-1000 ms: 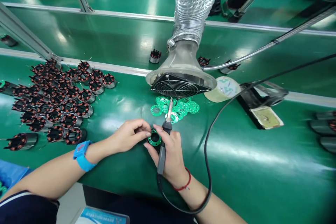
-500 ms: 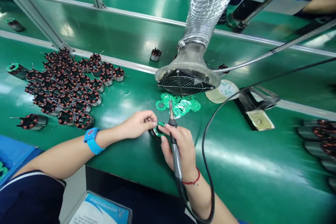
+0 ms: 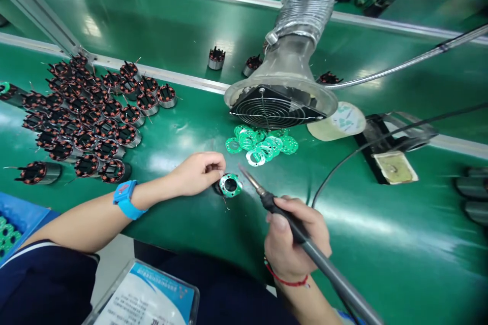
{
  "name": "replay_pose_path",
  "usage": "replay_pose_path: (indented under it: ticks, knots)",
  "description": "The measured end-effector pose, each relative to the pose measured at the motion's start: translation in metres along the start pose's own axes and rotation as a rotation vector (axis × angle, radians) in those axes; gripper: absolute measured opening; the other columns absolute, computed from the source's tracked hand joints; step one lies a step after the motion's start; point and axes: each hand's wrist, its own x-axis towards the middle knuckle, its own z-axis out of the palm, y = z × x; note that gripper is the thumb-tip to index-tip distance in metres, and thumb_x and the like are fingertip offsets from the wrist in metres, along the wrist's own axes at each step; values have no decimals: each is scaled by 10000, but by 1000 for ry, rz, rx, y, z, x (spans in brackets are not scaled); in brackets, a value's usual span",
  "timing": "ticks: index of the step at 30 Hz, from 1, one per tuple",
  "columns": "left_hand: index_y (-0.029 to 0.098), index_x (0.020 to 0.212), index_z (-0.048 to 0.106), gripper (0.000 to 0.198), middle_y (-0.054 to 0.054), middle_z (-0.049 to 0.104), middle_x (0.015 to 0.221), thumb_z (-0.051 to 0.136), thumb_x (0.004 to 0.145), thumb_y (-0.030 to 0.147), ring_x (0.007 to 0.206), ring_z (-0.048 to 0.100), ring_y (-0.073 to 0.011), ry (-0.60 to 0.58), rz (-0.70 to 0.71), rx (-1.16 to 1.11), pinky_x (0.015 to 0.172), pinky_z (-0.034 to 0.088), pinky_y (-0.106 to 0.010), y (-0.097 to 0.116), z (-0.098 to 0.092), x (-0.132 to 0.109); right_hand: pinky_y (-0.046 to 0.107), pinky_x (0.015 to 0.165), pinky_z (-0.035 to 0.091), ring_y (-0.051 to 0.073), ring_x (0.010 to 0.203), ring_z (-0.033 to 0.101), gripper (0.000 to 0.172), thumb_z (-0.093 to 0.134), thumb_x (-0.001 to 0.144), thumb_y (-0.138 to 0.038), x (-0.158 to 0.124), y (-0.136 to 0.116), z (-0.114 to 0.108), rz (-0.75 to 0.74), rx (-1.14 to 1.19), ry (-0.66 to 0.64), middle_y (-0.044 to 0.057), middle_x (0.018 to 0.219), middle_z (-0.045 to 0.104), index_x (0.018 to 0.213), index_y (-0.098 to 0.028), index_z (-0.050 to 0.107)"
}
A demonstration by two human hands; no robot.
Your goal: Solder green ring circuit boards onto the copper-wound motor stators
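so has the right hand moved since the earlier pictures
Yes. Against the pile of green ring boards, the right hand has moved rightward and lower in the view, the soldering iron with it.

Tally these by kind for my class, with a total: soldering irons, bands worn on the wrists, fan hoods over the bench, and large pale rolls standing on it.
Soldering iron, in the right hand: 1
Wrist bands, one blue wristband and one red bracelet: 2
Fan hood: 1
Pale roll: 1
Total: 5
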Motion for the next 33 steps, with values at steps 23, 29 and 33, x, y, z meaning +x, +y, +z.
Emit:
replay_pose_path:
  ticks: [23, 29, 33]
  knots:
    - [171, 665, 463, 130, 60, 445, 603, 479, 779, 111, 581, 401, -80, -23, -2, -13, 565, 330, -209, -5, 1, 2, 321, 578, 520, 166, 602, 623, 78, 599, 867, -230, -5, 9, 5, -47, -112, -51, 5, 685, 654, 905, -232, 667]
    - [171, 663, 462, 131, 60, 453, 602, 474, 775, 105, 578, 408, -80, -20, 16, 21, 563, 327, -206, -7, 0, 3, 325, 546, 507, 169, 577, 615, 84, 601, 860, -240, -5, 10, 6, -55, -99, -37, 4, 675, 643, 899, -224, 674]
    - [171, 659, 459, 136, 58, 444, 604, 471, 771, 95, 582, 402, -82, -11, 40, 52, 560, 312, -208, -7, 1, 2, 324, 542, 517, 162, 563, 613, 88, 619, 854, -233, -4, 11, 6, -72, -68, 12, 2, 685, 645, 913, -220, 682]
